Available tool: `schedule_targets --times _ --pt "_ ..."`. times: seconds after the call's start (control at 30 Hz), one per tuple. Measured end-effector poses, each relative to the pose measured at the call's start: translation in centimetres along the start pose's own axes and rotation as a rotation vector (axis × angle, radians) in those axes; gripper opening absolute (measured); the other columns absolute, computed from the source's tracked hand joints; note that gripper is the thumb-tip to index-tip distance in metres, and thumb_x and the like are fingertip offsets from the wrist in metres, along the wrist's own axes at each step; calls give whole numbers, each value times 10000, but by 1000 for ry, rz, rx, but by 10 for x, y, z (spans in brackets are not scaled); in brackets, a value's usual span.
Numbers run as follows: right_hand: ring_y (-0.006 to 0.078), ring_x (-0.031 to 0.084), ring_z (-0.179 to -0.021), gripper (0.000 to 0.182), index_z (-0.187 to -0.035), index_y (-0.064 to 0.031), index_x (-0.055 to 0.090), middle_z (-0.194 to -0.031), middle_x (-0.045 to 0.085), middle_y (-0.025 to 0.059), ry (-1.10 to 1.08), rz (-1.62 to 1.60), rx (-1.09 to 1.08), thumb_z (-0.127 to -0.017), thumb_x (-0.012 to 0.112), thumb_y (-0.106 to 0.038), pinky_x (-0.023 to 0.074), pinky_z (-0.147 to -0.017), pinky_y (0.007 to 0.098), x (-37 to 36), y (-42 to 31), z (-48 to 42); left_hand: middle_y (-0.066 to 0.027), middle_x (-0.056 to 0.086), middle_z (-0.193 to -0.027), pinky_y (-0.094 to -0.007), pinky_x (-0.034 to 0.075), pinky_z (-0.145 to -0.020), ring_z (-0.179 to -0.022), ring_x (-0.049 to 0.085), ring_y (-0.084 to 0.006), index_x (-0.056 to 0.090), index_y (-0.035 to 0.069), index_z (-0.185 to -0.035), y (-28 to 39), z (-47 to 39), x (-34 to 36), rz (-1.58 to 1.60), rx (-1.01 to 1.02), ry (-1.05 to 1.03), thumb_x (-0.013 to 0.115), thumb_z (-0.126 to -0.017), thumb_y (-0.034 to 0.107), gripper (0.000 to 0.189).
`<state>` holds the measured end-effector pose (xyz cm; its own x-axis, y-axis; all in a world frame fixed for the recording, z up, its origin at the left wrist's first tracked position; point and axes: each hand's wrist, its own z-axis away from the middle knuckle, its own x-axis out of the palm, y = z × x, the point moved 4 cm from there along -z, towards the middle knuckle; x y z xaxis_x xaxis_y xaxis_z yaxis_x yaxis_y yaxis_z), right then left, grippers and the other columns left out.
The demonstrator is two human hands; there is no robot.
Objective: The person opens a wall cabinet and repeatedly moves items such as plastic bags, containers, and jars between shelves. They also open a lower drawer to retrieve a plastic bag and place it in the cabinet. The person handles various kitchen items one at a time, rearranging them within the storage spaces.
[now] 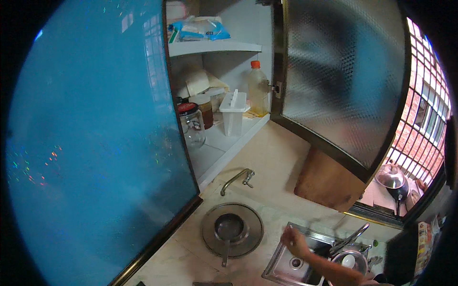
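Observation:
My right hand (pixel 295 243) reaches in from the lower right, above the left part of a stainless steel sink (pixel 277 266). Its fingers are blurred and look partly curled; I cannot make out anything in them. My left hand is out of view. Left of the sink, a long-handled metal pan (pixel 229 227) sits on a round metal lid or tray (pixel 211 243). Below the sink's curved faucet (pixel 352 237) is a metal basin (pixel 362 258) with a white bowl (pixel 348 261) in it.
A wall cabinet stands open between a blue glass door (pixel 89 125) and a textured glass door (pixel 322 78). Its shelves hold a red-capped bottle (pixel 258 89), a lidded plastic container (pixel 233 121) and jars (pixel 193 125). A wall tap (pixel 236 178) and brown board (pixel 322 178) are below.

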<state>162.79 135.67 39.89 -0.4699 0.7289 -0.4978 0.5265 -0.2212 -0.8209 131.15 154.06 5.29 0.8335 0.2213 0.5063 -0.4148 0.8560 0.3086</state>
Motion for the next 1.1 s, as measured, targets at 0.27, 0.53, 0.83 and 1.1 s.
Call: schedule_targets --times 0.27,0.53,0.83,1.1 --pt "380 362 -1069 801 -1308 -108 236 -1154 326 261 332 44 -461 -660 696 -213 327 -894 407 -39 -222 -176 -71 570 -956 -394 438 -736 -876 534 -229 537 115 -1055 30 101 27 -103 17 -170 504 -816 270 287" --pt "414 241 -1156 1000 -1341 -206 132 -1227 217 301 623 109 -257 -567 762 -256 285 -859 526 -6 -274 -252 -69 585 -914 -380 449 -703 -842 546 -216 555 111 -1034 40 195 62 -176 41 -280 519 -809 246 264" --pt "367 337 -1116 930 -1327 -161 161 -1192 316 246 585 100 -156 -598 733 -226 338 -850 454 16 -253 -284 -66 602 -868 -363 462 -666 -803 560 -202 575 108 -1010 46 233 87 -240 118 -339 536 -802 219 240" --pt "344 518 -917 686 -1190 -91 328 -1103 467 179 641 -112 -292 -609 689 -146 428 -766 382 -26 -233 -275 -59 588 -908 -334 459 -677 -826 549 -191 571 106 -993 38 242 116 -487 404 -413 489 -830 250 232"
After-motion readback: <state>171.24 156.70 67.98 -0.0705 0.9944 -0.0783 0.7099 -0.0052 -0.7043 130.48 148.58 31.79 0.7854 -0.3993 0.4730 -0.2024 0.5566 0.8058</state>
